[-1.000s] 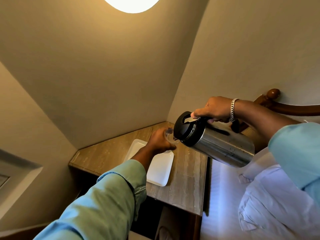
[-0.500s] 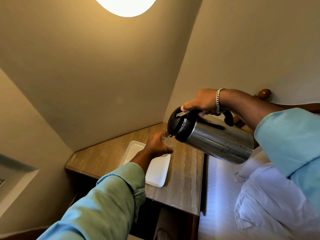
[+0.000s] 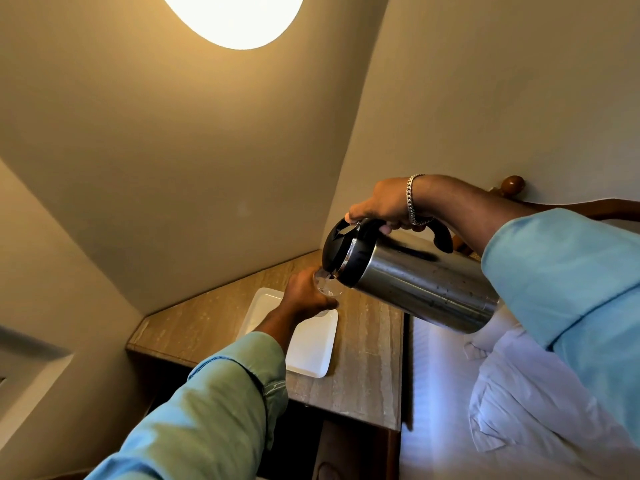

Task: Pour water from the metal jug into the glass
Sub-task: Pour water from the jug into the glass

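The steel jug [image 3: 422, 285] with a black lid and handle is tipped steeply to the left, spout down. My right hand [image 3: 382, 206], with a silver bracelet at the wrist, grips its black handle from above. The spout hangs right over the rim of a clear glass [image 3: 329, 287], and water shows inside the glass. My left hand [image 3: 304, 292] wraps around the glass from the left and hides most of it. The glass is held just above the far end of a white tray [image 3: 311, 344].
The tray lies on a marble-topped bedside table [image 3: 367, 355] set into the wall corner. A bed with white sheets and a pillow [image 3: 519, 403] lies to the right, with a wooden headboard [image 3: 512, 187] behind. A lit wall lamp [image 3: 232, 15] glows overhead.
The jug has tilted further and risen, bringing the spout over the glass rim. Water now appears in the glass. My left hand still holds the glass in the same spot.
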Motion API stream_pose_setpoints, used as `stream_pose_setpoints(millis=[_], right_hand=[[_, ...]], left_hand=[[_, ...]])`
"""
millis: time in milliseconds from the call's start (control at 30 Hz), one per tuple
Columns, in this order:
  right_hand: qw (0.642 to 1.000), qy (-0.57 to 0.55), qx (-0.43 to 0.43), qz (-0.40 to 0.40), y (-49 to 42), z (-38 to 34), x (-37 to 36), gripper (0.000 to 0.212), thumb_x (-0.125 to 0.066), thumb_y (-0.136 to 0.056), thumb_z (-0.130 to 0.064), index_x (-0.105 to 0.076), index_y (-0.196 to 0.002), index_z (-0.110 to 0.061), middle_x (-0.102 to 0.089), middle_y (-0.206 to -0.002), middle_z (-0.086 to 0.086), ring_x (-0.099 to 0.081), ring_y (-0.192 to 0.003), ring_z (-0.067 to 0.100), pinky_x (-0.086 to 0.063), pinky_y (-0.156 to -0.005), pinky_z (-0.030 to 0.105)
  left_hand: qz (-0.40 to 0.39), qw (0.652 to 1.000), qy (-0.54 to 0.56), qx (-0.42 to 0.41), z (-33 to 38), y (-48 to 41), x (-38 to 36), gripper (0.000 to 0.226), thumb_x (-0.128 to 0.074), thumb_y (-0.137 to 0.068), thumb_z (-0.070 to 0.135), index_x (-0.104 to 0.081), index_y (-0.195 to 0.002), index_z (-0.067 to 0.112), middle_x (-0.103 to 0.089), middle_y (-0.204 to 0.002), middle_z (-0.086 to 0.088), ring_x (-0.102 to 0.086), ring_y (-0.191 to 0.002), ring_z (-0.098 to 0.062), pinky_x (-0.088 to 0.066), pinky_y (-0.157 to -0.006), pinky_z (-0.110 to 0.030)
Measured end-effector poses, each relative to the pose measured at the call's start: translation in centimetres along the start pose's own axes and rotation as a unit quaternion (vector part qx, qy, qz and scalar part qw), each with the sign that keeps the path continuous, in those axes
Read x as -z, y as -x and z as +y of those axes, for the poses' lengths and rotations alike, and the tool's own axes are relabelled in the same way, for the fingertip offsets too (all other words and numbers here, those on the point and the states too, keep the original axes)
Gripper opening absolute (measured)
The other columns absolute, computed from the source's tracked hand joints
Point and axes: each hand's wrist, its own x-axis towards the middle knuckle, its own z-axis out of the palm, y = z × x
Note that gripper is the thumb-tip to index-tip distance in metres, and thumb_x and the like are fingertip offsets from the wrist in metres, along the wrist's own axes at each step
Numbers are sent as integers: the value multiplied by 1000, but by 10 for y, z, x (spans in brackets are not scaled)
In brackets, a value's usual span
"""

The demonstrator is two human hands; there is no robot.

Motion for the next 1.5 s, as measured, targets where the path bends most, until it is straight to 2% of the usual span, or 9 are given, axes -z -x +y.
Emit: stream_pose_setpoints(millis=[100,200,600,1100,1300,1500], right_hand=[[1000,2,-2,-3,3,-1,-1,48,-59,-87,-53,-58,-64,-11,-49,-50,3,-38,-38,16,-35,-43,22],[1000,10,-4,2,5,-2,0,50,-59,-86,-53,-57,-62,-10,-49,-41,0,-39,-35,16,-36,-43,22],[1000,3,-13,-4,10,-7,-3,55,-59,-84,-57,-55,-59,-9,-45,-32,-3,-36,-29,15,-35,-45,23],[1000,-6,-20,-15,19,-2,2,51,-57,-88,-54,-56,-62,-10,-47,-44,0,-37,-37,15,-34,-45,22],[1000,-7,-15,-20,18,-1,2,54,-56,-88,-54,-57,-59,-9,-45,-39,-1,-36,-35,15,-35,-45,25],[999,-4,-25,-27,16,2,1,56,-55,-88,-56,-57,-56,-10,-46,-43,0,-37,-37,15,-36,-46,24]], left_hand=[[-1,1000,0,4,-1,4,0,68,-86,-64,15,-55,-125,11,-62,-126,-11,-60,-115,-29,-54,-92,-40],[0,1000,-4,4,-2,7,1,70,-87,-62,18,-56,-124,12,-64,-123,-10,-62,-112,-28,-54,-86,-34],[-9,1000,5,2,-1,14,1,67,-85,-66,13,-54,-125,9,-62,-126,-12,-59,-116,-30,-51,-90,-37],[-14,1000,11,-2,-7,12,-7,75,-86,-63,15,-52,-129,14,-61,-128,-10,-59,-118,-29,-54,-93,-40],[-9,1000,6,-11,-11,12,-9,77,-87,-61,17,-53,-130,14,-62,-127,-9,-59,-117,-28,-53,-94,-43],[-13,1000,-1,-6,-16,10,-12,77,-88,-61,18,-53,-129,13,-62,-127,-8,-60,-116,-26,-54,-92,-37]])
